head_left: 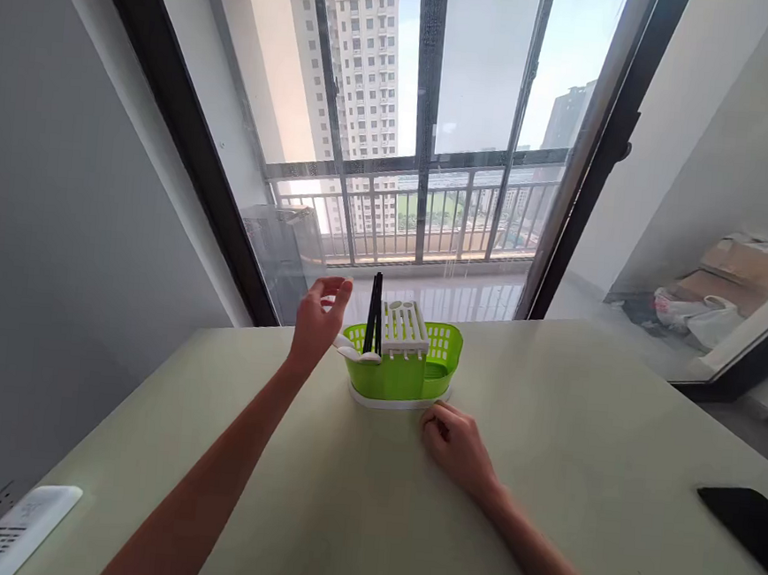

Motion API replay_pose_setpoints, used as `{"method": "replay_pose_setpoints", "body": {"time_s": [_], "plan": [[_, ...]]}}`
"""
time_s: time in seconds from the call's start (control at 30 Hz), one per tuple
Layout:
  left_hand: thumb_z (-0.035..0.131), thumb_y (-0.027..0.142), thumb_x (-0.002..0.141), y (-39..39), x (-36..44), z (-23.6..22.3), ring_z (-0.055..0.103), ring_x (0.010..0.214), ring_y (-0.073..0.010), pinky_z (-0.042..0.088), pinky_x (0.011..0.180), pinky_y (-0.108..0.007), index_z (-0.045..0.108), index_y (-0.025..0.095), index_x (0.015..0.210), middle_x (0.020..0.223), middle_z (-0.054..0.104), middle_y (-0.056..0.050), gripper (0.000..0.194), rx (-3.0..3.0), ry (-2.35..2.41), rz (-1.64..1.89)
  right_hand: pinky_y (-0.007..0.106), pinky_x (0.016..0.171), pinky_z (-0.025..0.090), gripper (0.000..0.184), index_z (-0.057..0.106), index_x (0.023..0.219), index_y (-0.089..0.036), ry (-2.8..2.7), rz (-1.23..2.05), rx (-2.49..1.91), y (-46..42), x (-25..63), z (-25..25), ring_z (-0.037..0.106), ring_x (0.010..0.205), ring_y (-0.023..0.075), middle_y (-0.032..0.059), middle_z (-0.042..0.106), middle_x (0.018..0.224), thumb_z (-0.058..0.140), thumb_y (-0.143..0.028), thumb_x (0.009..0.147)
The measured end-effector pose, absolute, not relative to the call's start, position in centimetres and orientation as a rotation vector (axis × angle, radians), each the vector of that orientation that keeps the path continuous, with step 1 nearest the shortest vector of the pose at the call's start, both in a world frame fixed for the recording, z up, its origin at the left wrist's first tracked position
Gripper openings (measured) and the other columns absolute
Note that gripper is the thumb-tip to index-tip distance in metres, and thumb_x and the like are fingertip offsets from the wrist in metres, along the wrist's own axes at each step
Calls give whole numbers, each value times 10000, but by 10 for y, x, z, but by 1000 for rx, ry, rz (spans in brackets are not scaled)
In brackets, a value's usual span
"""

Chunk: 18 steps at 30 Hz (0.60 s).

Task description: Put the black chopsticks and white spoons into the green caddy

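A green plastic cutlery basket (395,379) with a white base tray (392,404) stands on the table. Black chopsticks (374,315) rise upright from its left part. White spoons (347,347) lean out over its left rim. A white slotted rack (404,327) sits across the middle, and the right compartment shows its green floor. My left hand (321,311) is raised just left of the chopsticks, its fingers loosely bent and apart with nothing visible between them. Resting on the table, my right hand (453,439) is curled closed beside the base tray's front right edge; its fingertips are partly hidden.
The pale table (577,444) carries a black flat object (747,529) at the right and a white power strip (23,529) at the left edge. Beyond the table's far edge are a glass sliding door and a balcony. Cardboard boxes (750,272) and plastic bags lie at the far right.
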<state>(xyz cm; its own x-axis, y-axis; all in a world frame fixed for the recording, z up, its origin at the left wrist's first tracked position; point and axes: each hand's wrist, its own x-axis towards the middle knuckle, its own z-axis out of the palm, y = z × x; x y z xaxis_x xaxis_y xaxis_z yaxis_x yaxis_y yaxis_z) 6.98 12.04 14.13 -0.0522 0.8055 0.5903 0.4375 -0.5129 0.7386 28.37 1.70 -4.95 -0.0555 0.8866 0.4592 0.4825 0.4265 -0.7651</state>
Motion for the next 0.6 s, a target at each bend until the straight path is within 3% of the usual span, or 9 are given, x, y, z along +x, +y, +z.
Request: {"method": "replay_pose_setpoints", "body": {"time_s": [0.13,0.27,0.37,0.47,0.6], "plan": [[781,510,796,165,74,136,693,1122,-260,522,989,-385,640,175,1197,1202,736,-141,541,1976,1384,1293,242,619,378,243,621,697,-213,-1697,504,-1195,18,282,-48,539,631,144,-1,632,711,454,-98,829],[919,529,597,192,77,131,670,1181,-349,541,956,-413,639,133,1246,1229,725,-211,810,1773,1424,1058,242,633,385,247,616,680,-214,-1696,485,-1226,19,282,-45,548,640,147,3,643,709,455,-85,816],[937,537,544,203,79,131,672,1164,-367,539,946,-394,742,145,1105,1156,763,-177,712,1737,1353,950,242,642,393,251,612,673,-212,-1700,488,-1237,19,281,-43,562,652,150,11,655,717,447,-84,812],[921,560,551,208,81,130,703,1090,-331,547,934,-365,801,171,967,1070,796,-117,582,1746,1271,927,238,644,405,249,624,679,-211,-1700,499,-1235,19,281,-41,578,655,150,15,669,726,452,-89,812],[911,590,546,209,80,128,737,927,-285,593,860,-379,811,158,946,971,807,-97,598,1710,1207,947,235,659,412,254,631,683,-212,-1698,506,-1236,20,281,-41,595,670,150,16,683,739,452,-87,812]]}}
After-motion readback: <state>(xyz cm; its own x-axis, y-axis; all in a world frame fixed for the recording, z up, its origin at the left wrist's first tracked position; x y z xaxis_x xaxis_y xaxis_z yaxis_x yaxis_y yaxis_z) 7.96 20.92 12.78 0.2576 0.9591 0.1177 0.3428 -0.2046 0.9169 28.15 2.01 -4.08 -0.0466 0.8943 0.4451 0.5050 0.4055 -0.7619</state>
